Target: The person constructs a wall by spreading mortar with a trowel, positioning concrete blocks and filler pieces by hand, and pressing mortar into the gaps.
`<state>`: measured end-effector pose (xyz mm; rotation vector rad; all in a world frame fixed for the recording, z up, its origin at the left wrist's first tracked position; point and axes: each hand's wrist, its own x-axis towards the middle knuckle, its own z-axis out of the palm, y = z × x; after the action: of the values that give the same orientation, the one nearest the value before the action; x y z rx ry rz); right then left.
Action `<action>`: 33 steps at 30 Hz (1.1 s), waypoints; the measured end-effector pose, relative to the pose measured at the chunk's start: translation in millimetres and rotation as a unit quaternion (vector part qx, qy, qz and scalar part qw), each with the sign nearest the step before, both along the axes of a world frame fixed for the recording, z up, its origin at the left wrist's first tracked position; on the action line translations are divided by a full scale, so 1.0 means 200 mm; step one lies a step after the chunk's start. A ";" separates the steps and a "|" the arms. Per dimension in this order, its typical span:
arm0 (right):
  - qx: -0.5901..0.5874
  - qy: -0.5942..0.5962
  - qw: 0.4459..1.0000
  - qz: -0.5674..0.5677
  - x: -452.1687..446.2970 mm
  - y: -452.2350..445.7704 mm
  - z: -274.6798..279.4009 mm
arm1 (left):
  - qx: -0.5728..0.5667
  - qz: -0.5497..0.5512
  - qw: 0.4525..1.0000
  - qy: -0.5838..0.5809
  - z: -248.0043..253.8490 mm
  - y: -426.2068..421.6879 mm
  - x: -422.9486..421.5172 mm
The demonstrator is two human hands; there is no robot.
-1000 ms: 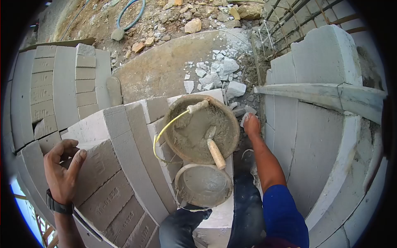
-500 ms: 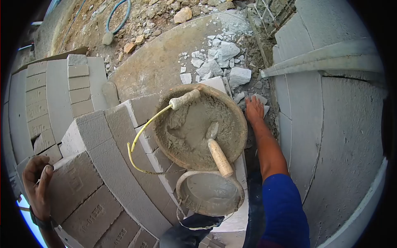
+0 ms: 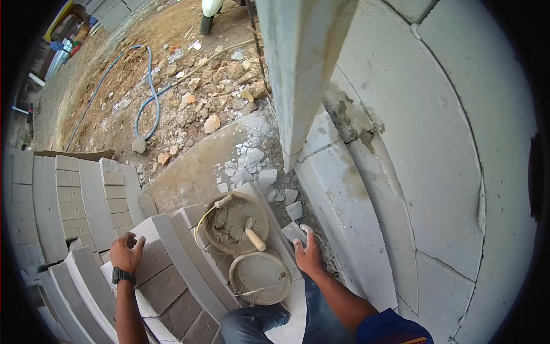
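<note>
My left hand (image 3: pixel 127 252), with a dark watch on its wrist, rests at the corner of a stack of grey blocks (image 3: pixel 154 264), fingers curled apart and holding nothing. To the right of the buckets, my right hand (image 3: pixel 309 252) is spread above a pale block piece (image 3: pixel 293 230), its palm empty. Between my hands is a bucket of wet mortar (image 3: pixel 220 229) with a wooden-handled trowel (image 3: pixel 255 239) standing in it. A smaller bucket (image 3: pixel 260 277) of greyish liquid sits just below it, near my knees.
A pale upright post (image 3: pixel 298 74) rises ahead, beside a block wall (image 3: pixel 424 143) on the right. White rubble (image 3: pixel 249 163) lies beyond the mortar bucket. A blue hose (image 3: pixel 150 109) curls over stony ground. More blocks (image 3: pixel 71 195) are stacked at the left.
The view has tilted up and widened, bringing the post upright. My right hand has moved off the broken pieces near the wall and turned, fingers spread. My left hand stays by the stacked blocks.
</note>
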<state>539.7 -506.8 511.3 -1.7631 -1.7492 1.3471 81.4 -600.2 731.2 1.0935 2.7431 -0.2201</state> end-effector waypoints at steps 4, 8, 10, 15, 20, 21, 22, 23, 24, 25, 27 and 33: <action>0.058 0.092 0.994 -0.024 0.13 0.21 0.48 | -0.016 -0.129 0.990 0.048 -0.08 0.02 0.18; 0.333 0.091 0.938 -0.043 0.21 0.48 0.69 | 0.091 -0.246 0.956 -0.129 -0.31 0.35 0.81; 0.332 0.094 0.938 -0.026 0.26 0.60 0.73 | 0.128 -0.297 0.923 -0.210 -0.29 0.64 1.22; 0.366 0.053 0.928 -0.047 0.35 0.79 0.80 | 0.200 -0.385 0.874 -0.218 -0.37 1.16 1.75; 0.373 -0.062 0.925 0.014 0.34 0.86 0.72 | 0.164 -0.337 0.902 -0.213 -0.52 1.34 1.87; 0.375 -0.066 0.924 0.026 0.33 0.88 0.70 | 0.162 -0.330 0.902 -0.227 -0.52 1.34 1.87; 0.377 -0.070 0.923 0.037 0.30 0.91 0.68 | 0.156 -0.332 0.901 -0.233 -0.52 1.34 1.87; 0.380 -0.075 0.921 0.045 0.28 0.95 0.67 | 0.157 -0.340 0.898 -0.230 -0.53 1.35 1.86; 0.378 -0.087 0.920 0.048 0.24 0.98 0.68 | 0.157 -0.349 0.895 -0.228 -0.53 1.35 1.85; 0.376 -0.099 0.920 0.052 0.20 1.01 0.69 | 0.158 -0.356 0.893 -0.227 -0.55 1.34 1.85; 0.372 -0.127 0.918 0.060 0.12 1.09 0.71 | 0.139 -0.365 0.897 -0.208 -0.56 1.34 1.85; 0.328 -0.212 0.915 0.098 0.02 1.09 0.70 | 0.145 -0.340 0.900 -0.231 -0.58 1.34 1.84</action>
<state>543.4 -288.5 650.7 -1.5696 -2.2948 0.3279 449.5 -333.0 615.8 1.8710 1.9271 0.3357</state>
